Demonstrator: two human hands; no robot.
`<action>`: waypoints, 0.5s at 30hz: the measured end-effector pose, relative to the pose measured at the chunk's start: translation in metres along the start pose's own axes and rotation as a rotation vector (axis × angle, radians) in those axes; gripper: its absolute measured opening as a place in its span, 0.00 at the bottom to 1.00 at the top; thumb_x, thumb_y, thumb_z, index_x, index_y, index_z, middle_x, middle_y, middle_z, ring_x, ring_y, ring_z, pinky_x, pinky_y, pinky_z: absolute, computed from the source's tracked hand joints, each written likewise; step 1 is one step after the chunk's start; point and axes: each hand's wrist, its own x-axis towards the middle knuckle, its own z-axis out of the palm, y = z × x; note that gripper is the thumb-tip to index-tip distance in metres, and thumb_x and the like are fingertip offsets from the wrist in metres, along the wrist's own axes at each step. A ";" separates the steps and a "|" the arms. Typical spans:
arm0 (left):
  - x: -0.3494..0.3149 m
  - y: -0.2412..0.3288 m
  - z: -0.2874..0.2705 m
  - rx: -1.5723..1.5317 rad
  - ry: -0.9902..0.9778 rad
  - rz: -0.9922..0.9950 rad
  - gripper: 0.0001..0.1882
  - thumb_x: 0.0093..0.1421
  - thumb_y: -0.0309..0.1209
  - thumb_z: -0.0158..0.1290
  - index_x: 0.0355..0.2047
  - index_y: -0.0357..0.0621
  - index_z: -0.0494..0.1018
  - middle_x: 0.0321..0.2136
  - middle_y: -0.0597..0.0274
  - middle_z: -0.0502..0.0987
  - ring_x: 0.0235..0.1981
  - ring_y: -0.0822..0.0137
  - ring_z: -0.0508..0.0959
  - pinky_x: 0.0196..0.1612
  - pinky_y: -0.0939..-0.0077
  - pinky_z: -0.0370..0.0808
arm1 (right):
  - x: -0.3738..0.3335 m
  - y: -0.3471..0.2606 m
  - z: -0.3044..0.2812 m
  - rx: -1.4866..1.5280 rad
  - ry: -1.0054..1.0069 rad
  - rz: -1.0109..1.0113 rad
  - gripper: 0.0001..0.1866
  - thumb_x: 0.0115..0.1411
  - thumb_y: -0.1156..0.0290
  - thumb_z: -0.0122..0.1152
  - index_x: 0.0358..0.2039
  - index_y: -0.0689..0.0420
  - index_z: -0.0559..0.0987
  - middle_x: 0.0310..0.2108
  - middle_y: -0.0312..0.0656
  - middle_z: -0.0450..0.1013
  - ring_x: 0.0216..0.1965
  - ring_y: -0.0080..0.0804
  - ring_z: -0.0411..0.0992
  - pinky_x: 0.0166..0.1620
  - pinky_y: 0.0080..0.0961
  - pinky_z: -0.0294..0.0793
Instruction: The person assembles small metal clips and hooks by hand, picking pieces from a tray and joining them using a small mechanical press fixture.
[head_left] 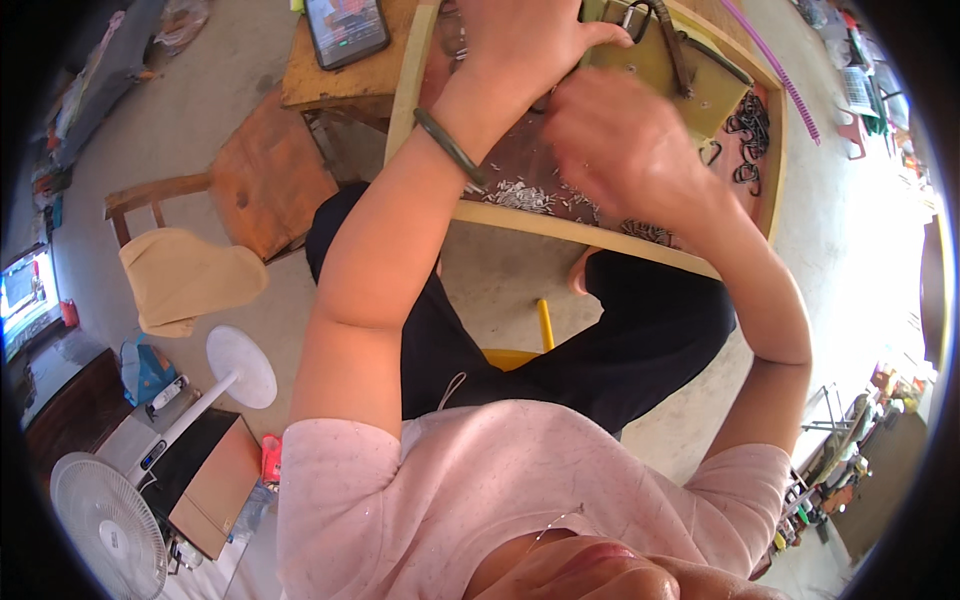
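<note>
- Olive-yellow, flat-faced metal fixture [712, 92] sits in the upper right part of a shallow tray framed in pale wood [590, 232], and we see a dark curved bar [684, 68] rising over its face.
- Our left hand [525, 35] is beside the fixture, its thumb spread toward the fixture's upper left edge; the top of the view cuts the hand off, so we cannot tell whether its fingers grip anything.
- Our right hand [630, 140] hovers just below and left of the fixture, fingers curled in and blurred; we cannot tell whether they pinch a part.
- Under and beside the right hand, small silver rod-shaped pins [520, 196] lie heaped on the tray's reddish-brown floor.
- Near the tray's front rim we have a pile of small dark metal pieces [648, 231], and along its right side black metal loops [748, 130] lie in a cluster.
- Past the right rim we see a thin purple ridged tube [778, 70].
- Left of the tray, a dark-cased phone [350, 45] rests on a worn yellowish wooden tabletop [320, 85].
- Farther left stands our white round fan [110, 530].
</note>
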 end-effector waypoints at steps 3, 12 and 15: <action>-0.001 0.003 0.003 -0.018 0.031 -0.003 0.32 0.42 0.47 0.75 0.39 0.43 0.72 0.36 0.56 0.74 0.47 0.55 0.72 0.58 0.53 0.60 | -0.013 0.033 -0.033 0.030 0.263 0.266 0.07 0.56 0.79 0.65 0.37 0.59 0.80 0.36 0.41 0.79 0.38 0.35 0.78 0.41 0.33 0.78; -0.002 0.002 -0.002 -0.010 -0.031 -0.034 0.33 0.40 0.46 0.76 0.39 0.44 0.72 0.37 0.56 0.73 0.47 0.55 0.72 0.58 0.53 0.61 | -0.006 0.072 -0.041 -0.214 0.336 0.272 0.09 0.51 0.83 0.65 0.34 0.60 0.79 0.37 0.49 0.73 0.41 0.49 0.74 0.45 0.40 0.74; -0.003 0.000 -0.003 -0.014 -0.015 -0.016 0.32 0.40 0.45 0.76 0.39 0.44 0.71 0.37 0.56 0.73 0.47 0.55 0.72 0.58 0.53 0.61 | -0.003 0.074 -0.032 -0.169 0.353 0.290 0.09 0.52 0.83 0.66 0.34 0.60 0.79 0.39 0.50 0.72 0.41 0.49 0.73 0.45 0.39 0.74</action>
